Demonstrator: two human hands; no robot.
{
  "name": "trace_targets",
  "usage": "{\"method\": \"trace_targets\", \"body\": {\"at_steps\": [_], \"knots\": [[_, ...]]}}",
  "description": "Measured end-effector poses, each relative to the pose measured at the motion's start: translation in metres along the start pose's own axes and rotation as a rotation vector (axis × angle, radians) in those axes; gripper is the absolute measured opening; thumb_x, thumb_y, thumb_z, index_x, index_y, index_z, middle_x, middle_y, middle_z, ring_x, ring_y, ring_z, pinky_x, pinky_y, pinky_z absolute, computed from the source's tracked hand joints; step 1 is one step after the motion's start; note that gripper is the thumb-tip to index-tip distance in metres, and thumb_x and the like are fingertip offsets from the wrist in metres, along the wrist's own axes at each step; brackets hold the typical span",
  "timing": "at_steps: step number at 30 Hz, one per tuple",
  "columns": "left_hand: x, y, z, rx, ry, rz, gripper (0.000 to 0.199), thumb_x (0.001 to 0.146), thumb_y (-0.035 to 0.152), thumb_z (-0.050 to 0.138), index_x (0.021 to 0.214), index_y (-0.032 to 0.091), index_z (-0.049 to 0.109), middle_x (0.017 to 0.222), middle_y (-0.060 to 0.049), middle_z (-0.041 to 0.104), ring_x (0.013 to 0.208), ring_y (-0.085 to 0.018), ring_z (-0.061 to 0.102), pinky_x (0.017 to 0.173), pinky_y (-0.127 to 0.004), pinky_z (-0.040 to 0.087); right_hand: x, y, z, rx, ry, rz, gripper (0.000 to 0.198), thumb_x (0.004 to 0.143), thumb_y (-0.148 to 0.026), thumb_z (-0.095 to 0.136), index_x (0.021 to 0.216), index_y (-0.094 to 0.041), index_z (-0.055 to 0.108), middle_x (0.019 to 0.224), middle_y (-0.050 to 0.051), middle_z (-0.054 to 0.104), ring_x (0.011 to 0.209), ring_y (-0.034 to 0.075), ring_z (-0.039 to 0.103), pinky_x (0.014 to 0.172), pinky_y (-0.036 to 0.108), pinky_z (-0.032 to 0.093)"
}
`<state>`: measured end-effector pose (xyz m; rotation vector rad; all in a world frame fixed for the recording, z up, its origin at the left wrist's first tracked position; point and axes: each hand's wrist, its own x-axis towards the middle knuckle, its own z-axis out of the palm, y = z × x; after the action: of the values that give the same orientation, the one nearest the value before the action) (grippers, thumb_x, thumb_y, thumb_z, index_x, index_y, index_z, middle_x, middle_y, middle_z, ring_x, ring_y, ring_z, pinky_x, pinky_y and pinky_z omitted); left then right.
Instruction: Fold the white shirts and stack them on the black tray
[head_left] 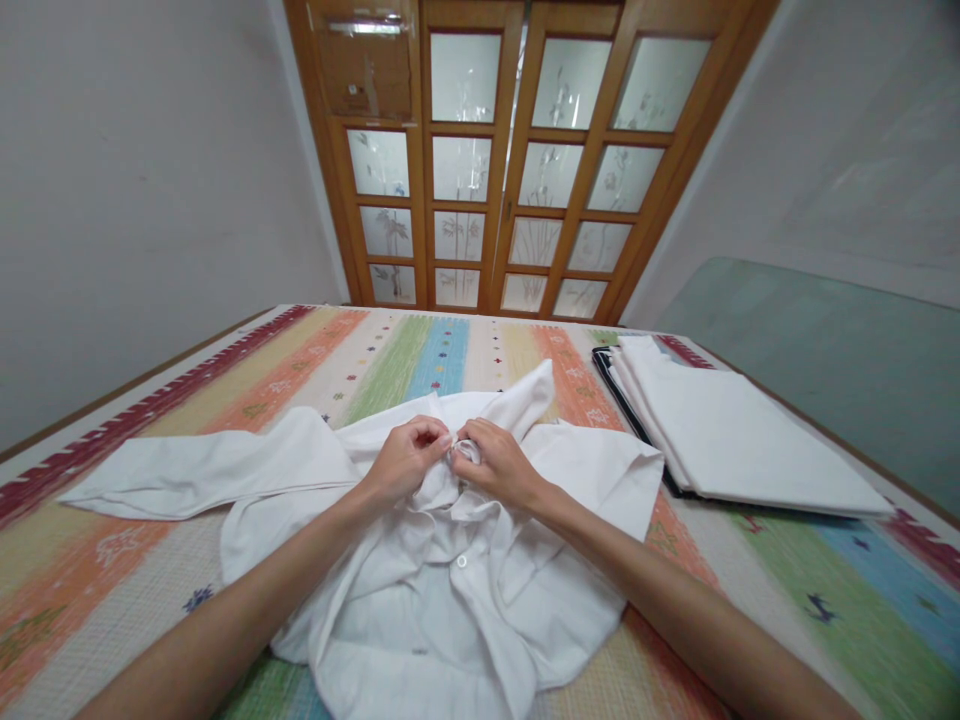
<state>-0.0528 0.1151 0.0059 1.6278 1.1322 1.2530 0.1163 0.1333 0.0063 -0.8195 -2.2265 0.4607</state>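
A white buttoned shirt (420, 620) lies spread and rumpled in front of me, one sleeve stretched out to the left. My left hand (411, 455) pinches the fabric near the collar. Right beside it, my right hand (495, 460) grips a bunched fold of the same cloth, so the fingertips of both hands almost meet. A small white button (462, 562) shows on the front edge below the hands. Whatever lies exactly between the fingertips is too small to make out.
A stack of folded white cloth (750, 430) sits on a dark flat board (622, 395) at the right. The striped, patterned tablecloth (277, 380) covers the table. Beyond the far edge stand wooden glass-paned doors (480, 130), with walls on both sides.
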Motion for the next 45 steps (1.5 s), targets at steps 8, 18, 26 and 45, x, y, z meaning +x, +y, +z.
{"method": "trace_targets", "body": {"at_steps": [8,18,26,45], "knots": [[-0.001,-0.002,0.004,0.004,-0.004,-0.019,0.028,0.072,0.041,0.067,0.063,0.016,0.061,0.075,-0.004,0.061,0.073,-0.015,0.057,0.075,-0.028,0.047,-0.001,0.002,0.005,0.016,0.000,0.011,0.014,0.073,-0.017,0.054,0.071,-0.023,0.041,0.070,-0.001,0.049,0.068,0.017,0.047,0.066,0.028,0.038],[0.002,0.010,-0.007,0.104,-0.151,-0.009,0.025,0.076,0.041,0.063,0.073,0.016,0.061,0.070,-0.001,0.060,0.067,-0.013,0.055,0.064,-0.025,0.046,0.001,0.006,0.001,0.025,-0.108,0.025,0.013,0.077,-0.016,0.053,0.069,-0.021,0.044,0.067,-0.003,0.047,0.068,0.015,0.047,0.064,0.026,0.035],[0.000,0.034,-0.020,0.386,-0.255,0.163,0.015,0.080,0.031,0.061,0.077,0.017,0.067,0.077,-0.003,0.067,0.069,-0.013,0.059,0.067,-0.024,0.047,0.003,0.000,-0.005,0.052,-0.201,0.064,0.008,0.078,-0.014,0.055,0.072,-0.018,0.052,0.069,-0.001,0.052,0.069,0.015,0.049,0.065,0.026,0.036],[0.000,0.030,-0.024,0.687,-0.335,0.406,0.019,0.089,0.024,0.050,0.090,0.014,0.066,0.079,-0.005,0.069,0.067,-0.012,0.062,0.065,-0.022,0.046,0.001,0.000,-0.003,0.099,-0.138,0.099,0.004,0.076,-0.014,0.058,0.074,-0.017,0.057,0.071,-0.001,0.057,0.071,0.015,0.052,0.067,0.025,0.036]]}}
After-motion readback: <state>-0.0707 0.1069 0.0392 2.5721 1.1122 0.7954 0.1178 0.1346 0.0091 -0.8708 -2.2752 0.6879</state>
